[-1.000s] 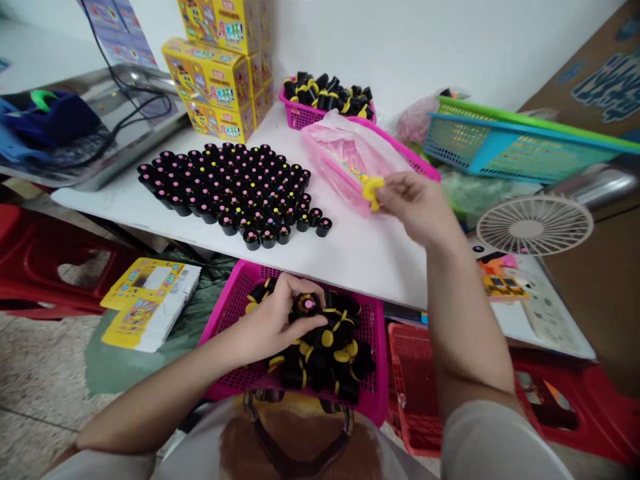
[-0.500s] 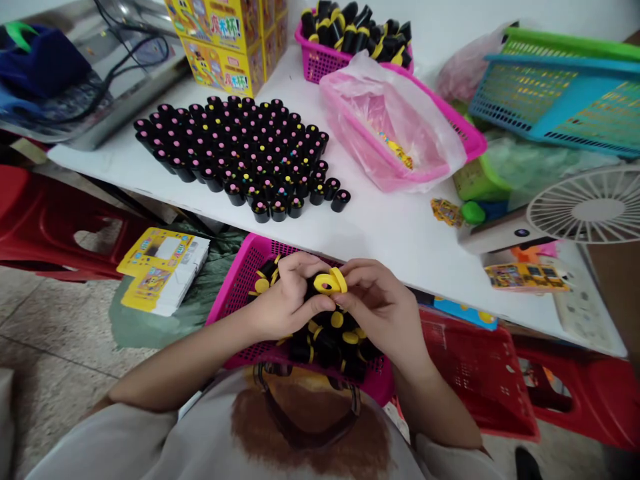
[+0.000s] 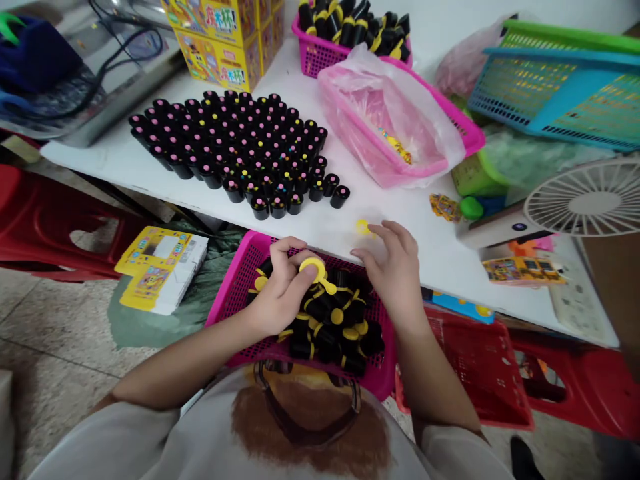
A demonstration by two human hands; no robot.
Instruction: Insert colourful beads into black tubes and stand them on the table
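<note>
My left hand [image 3: 280, 293] is closed on a round yellow lid with a small tab [image 3: 313, 269], the thumb resting on its face. Whether a black cup sits behind that lid is hidden by the fingers. My right hand [image 3: 393, 263] is over the table's front edge with its fingers apart and nothing gripped. Just beyond its fingertips a small yellow piece [image 3: 362, 227] appears over the white tabletop, blurred. Under both hands, a magenta basket [image 3: 227, 300] holds many black cups with yellow lids [image 3: 325, 310].
Rows of black cups with pink or yellow dots [image 3: 235, 147] stand on the table. Behind are yellow boxes [image 3: 220, 57] and another basket of cups [image 3: 320, 57]. To the right are a bag-lined pink basket [image 3: 350, 133], a blue basket [image 3: 555, 93] and a fan [image 3: 595, 200].
My hands have separated. The right one let go of the yellow lid and moved up and right toward the table; the left drew slightly left, keeping the lid. The small yellow piece now shows.
</note>
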